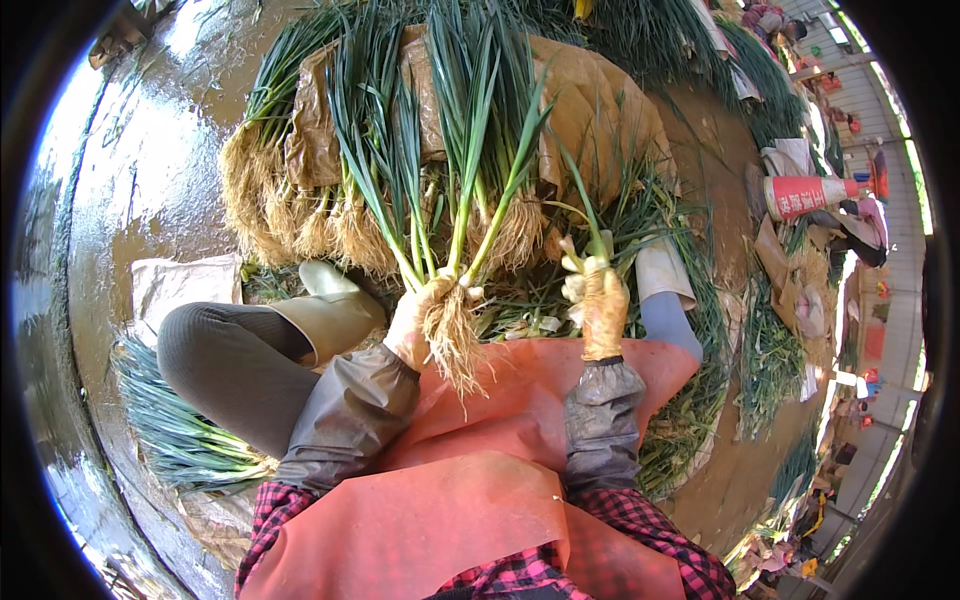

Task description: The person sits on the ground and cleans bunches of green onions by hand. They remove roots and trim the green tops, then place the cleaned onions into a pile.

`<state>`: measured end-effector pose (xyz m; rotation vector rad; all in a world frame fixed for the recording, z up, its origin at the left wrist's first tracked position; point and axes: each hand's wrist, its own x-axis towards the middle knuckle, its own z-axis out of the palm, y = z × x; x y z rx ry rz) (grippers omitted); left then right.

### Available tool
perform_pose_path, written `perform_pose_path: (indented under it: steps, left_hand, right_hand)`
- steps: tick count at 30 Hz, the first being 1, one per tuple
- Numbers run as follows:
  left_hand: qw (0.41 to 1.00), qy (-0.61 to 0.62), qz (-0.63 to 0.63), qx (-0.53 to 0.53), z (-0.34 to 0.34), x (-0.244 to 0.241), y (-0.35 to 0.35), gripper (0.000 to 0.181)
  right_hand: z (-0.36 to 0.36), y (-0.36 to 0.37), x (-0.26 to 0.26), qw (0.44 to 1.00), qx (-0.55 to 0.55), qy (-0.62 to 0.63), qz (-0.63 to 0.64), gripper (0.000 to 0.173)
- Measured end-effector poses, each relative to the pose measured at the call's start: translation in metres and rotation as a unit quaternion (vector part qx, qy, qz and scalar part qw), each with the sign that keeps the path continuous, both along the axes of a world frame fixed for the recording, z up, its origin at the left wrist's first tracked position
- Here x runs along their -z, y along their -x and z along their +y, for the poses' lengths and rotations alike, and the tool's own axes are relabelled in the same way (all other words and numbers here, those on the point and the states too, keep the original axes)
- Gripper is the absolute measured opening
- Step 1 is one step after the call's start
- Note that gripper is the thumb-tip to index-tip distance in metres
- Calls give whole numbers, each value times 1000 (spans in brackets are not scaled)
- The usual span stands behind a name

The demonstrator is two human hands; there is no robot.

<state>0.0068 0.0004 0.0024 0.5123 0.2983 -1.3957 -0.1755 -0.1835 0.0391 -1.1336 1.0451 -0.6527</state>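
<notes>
My gloved left hand [424, 315] is closed around several green garlic plants [459, 225], holding them at the stem bases. Their leaves point away from me, and their pale roots [454, 337] hang over the red apron [495, 420]. To the right, my gloved right hand [596, 300] grips a small cluster of pale stem pieces with a green leaf rising from it; the fingers partly hide it. Beyond both hands lie bundles of the same plants [360, 232] with bushy roots towards me, partly over a brown sheet [592, 112].
Rubber boots [337, 307] are on my feet. Loose leaves [675, 442] litter the ground at right, and another bundle [187, 427] lies at left on wet floor. A red and white cone [810, 196] lies sideways in the view at far right, with other people [765, 22] beyond.
</notes>
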Motion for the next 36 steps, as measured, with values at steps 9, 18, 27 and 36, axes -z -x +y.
perform_pose_path:
  steps: [9, 18, 27, 36]
  left_hand:
    - [997, 9, 80, 2, 7, -11, 10, 26]
    - [991, 34, 63, -113, 7, 5, -16, 23]
    - [966, 168, 189, -56, 9, 13, -24, 27]
    - [985, 69, 161, 7, 10, 8, -2, 32]
  right_hand:
    - [-4, -113, 16, 881, -250, -278, -289, 44]
    - [68, -58, -27, 979, -187, -10, 78, 35]
    - [17, 0, 5, 765, -253, 298, 511, 85]
    - [19, -159, 22, 965, -199, 102, 139, 61]
